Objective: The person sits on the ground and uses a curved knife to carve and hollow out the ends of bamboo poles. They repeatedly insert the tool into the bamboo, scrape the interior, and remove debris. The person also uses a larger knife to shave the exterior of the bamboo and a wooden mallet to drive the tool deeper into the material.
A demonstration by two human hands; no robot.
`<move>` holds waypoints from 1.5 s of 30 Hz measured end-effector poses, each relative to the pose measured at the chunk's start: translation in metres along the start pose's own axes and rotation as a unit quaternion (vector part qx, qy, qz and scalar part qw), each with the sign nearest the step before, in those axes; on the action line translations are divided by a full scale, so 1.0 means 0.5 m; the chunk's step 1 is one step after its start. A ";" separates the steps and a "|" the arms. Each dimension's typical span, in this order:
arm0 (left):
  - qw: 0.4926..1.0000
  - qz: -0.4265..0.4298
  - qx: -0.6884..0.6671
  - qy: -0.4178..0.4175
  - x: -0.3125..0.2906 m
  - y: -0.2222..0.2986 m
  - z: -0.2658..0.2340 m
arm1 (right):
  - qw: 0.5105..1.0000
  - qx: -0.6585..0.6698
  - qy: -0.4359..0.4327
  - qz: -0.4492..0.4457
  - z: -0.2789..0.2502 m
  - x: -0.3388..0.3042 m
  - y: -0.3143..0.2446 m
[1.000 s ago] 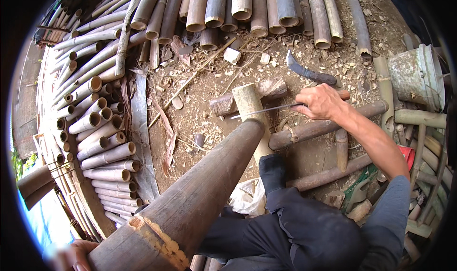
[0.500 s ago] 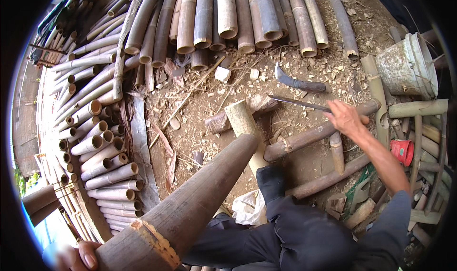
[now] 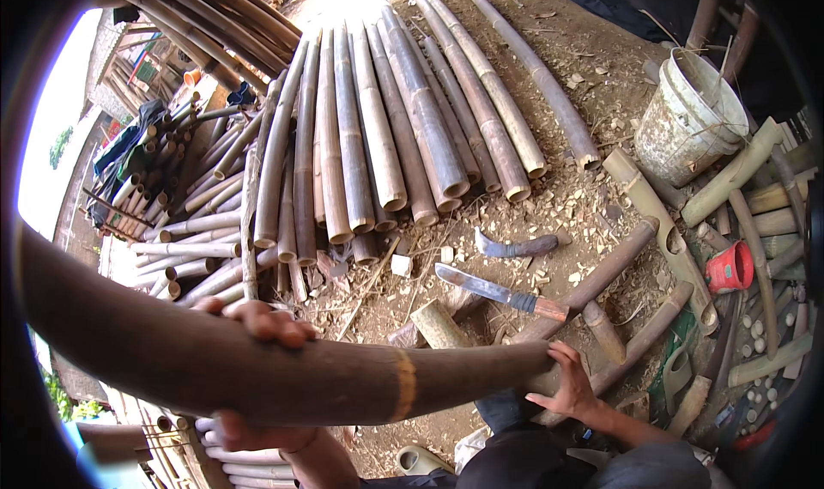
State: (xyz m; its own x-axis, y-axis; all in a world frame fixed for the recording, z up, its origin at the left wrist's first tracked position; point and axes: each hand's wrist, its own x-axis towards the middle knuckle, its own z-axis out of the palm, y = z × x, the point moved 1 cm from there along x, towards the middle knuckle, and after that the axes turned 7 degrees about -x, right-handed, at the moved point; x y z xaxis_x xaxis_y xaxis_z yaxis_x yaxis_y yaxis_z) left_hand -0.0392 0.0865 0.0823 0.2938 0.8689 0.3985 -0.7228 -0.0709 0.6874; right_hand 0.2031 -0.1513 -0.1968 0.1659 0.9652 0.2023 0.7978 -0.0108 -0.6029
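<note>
A thick brown bamboo pole (image 3: 335,377) with a pale ring at its node spans the view from the left edge toward the middle right. My left hand (image 3: 266,324) wraps it from behind, fingers over the top and thumb beneath. At the pole's right end, my right hand (image 3: 568,382) grips the rim, fingers on top and thumb lower down. Beyond the pole lies a long knife (image 3: 485,285) with a dark-wrapped, reddish-brown handle. A curved blade with a dark handle (image 3: 519,246) rests on the ground farther off. A pale bamboo piece (image 3: 439,324) shows just behind the pole.
Long bamboo poles (image 3: 390,163) lie in a row ahead, with stacked bamboo (image 3: 197,223) at left. A dirty white bucket (image 3: 687,120) and a red pot (image 3: 730,267) stand at right, near a bamboo frame (image 3: 592,274). Wood chips cover the ground.
My right hand has let go of the knife, which now lies down, and grips the pole's end. The pole has swung up to nearly level. My left hand has moved along it; the view has tilted up.
</note>
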 end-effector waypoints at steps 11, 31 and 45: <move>0.910 -0.388 -0.055 0.136 -0.147 -0.429 0.002 | 0.940 -0.264 -0.025 0.215 -0.227 -0.436 -0.078; 0.924 -0.353 0.135 0.067 -0.064 -0.520 -0.183 | 0.883 0.313 -0.146 0.317 -0.042 0.190 -0.029; 0.852 -0.342 0.216 0.331 -0.363 -0.332 -0.445 | 0.979 -0.160 -0.087 0.096 0.135 0.488 0.048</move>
State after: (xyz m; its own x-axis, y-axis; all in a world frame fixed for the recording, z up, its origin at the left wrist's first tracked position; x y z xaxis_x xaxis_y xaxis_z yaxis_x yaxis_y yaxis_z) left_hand -0.1116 0.0497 -0.2392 0.0328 0.8552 -0.5173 -0.1849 0.5138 0.8377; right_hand 0.2238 0.1018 -0.2140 0.2504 0.9672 -0.0426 0.9072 -0.2498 -0.3384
